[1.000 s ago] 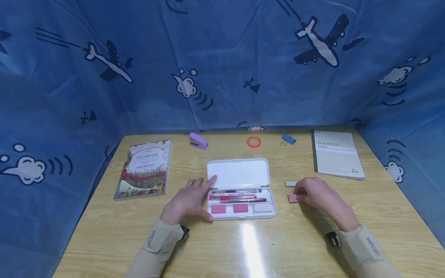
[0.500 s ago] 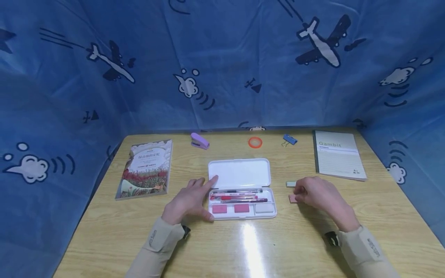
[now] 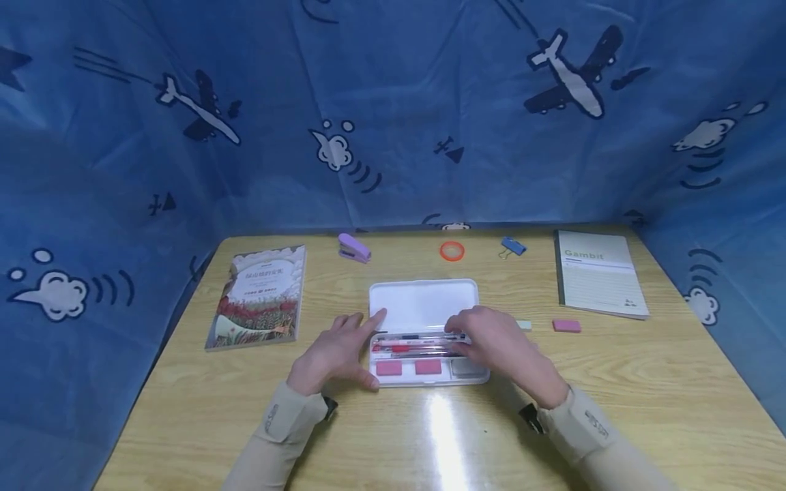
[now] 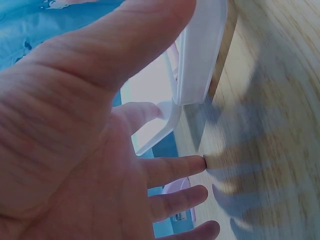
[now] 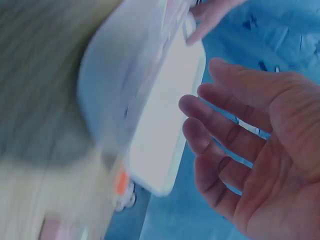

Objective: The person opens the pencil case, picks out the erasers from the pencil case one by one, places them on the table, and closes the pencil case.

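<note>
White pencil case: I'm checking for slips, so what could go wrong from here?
The right hand is over the right end of the pens, so its fingertips might knock them askew. The left hand is at the left side of the pencil case, near the open lid; a push there could slide the case. The pale green block lies close to the right hand and may get brushed if that hand pulls back.

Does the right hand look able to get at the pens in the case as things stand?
Probably yes: the right hand is over the right ends of the pens, looks empty, and the white lid lies open, leaving them uncovered.
</note>
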The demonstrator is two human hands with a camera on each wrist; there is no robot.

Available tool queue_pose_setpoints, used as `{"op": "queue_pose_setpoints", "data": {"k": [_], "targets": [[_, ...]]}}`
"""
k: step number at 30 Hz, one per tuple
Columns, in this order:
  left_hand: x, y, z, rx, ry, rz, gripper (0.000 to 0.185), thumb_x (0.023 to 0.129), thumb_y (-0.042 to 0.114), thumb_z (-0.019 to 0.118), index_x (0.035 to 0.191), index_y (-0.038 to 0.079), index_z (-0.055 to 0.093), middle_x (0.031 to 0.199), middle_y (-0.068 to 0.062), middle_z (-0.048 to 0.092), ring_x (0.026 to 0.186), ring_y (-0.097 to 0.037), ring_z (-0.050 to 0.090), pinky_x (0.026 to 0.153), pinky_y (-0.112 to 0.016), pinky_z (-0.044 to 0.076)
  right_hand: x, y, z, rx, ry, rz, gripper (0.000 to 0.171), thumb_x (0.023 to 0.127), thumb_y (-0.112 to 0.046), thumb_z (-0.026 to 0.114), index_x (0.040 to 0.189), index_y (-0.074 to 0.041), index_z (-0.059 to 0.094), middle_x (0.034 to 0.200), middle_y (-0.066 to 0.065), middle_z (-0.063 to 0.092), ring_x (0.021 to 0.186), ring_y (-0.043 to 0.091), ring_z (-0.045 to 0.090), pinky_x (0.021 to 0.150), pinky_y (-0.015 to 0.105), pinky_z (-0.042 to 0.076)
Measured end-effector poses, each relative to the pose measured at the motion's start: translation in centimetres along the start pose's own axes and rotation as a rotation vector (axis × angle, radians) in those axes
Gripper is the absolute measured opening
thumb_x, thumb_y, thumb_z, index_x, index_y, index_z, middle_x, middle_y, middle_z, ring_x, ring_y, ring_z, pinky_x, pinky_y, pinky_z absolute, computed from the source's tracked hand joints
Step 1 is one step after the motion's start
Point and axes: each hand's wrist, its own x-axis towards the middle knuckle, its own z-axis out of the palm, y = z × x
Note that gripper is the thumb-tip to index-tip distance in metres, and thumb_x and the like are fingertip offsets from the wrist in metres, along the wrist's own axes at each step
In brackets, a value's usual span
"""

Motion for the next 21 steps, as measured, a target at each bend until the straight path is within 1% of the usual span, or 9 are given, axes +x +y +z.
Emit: {"op": "queue_pose_setpoints", "data": {"k": [4,9,12,15,18,21], "targets": [[0.1,0.0,-0.1,0.008,0.006,0.021,0.129,0.064,0.048,0.094,0.164,0.032,0.013,0.165,-0.020,0.029,0.150,-0.044,0.028,0.119,-0.065,0.034,0.8,-1.8,1.0,-0.010,0.002,-0.093,0.017,0.081,-0.021,0.085,0.098,-0.020,0.081,0.087,-0.005,0.076,0.078,0.011,0.065,0.062,0.028,0.056],[0.2,0.0,-0.1,0.010,0.007,0.019,0.128,0.064,0.049,0.094,0.164,0.033,0.015,0.164,-0.019,0.030,0.150,-0.043,0.029,0.119,-0.064,0.035,1.7,-3.7,2.0,-0.013,-0.007,-0.184,0.018,0.080,-0.024,0.086,0.098,-0.021,0.083,0.083,-0.005,0.074,0.077,0.013,0.063,0.065,0.028,0.056],[0.3,-0.2,0.0,0.018,0.010,0.015,0.128,0.063,0.050,0.094,0.164,0.034,0.016,0.163,-0.019,0.032,0.149,-0.042,0.031,0.117,-0.063,0.037,2.2,-4.9,2.6,-0.019,-0.027,-0.200,0.019,0.078,-0.023,0.087,0.096,-0.021,0.082,0.084,-0.004,0.073,0.077,0.014,0.063,0.066,0.029,0.055],[0.2,-0.2,0.0,0.022,0.016,0.019,0.128,0.063,0.051,0.094,0.164,0.034,0.017,0.163,-0.019,0.032,0.149,-0.042,0.031,0.116,-0.063,0.039,2.8,-6.0,3.3,-0.042,-0.055,-0.192,0.021,0.075,-0.023,0.089,0.094,-0.020,0.079,0.085,-0.004,0.073,0.077,0.016,0.063,0.065,0.030,0.056],[0.1,-0.3,-0.1,0.024,0.017,0.026,0.128,0.063,0.051,0.093,0.164,0.033,0.017,0.163,-0.020,0.032,0.149,-0.043,0.031,0.116,-0.064,0.039,3.5,-6.7,4.1,-0.083,-0.058,-0.189,0.018,0.075,-0.019,0.088,0.087,-0.019,0.074,0.083,-0.005,0.071,0.073,0.015,0.062,0.061,0.029,0.054],[0.1,-0.4,-0.1,0.025,0.014,0.029,0.129,0.063,0.052,0.093,0.164,0.033,0.015,0.163,-0.020,0.031,0.149,-0.044,0.031,0.116,-0.064,0.039,4.0,-7.1,4.7,-0.121,-0.037,-0.188,0.018,0.076,-0.012,0.084,0.081,-0.019,0.068,0.077,-0.005,0.068,0.066,0.015,0.057,0.055,0.027,0.049]]}}
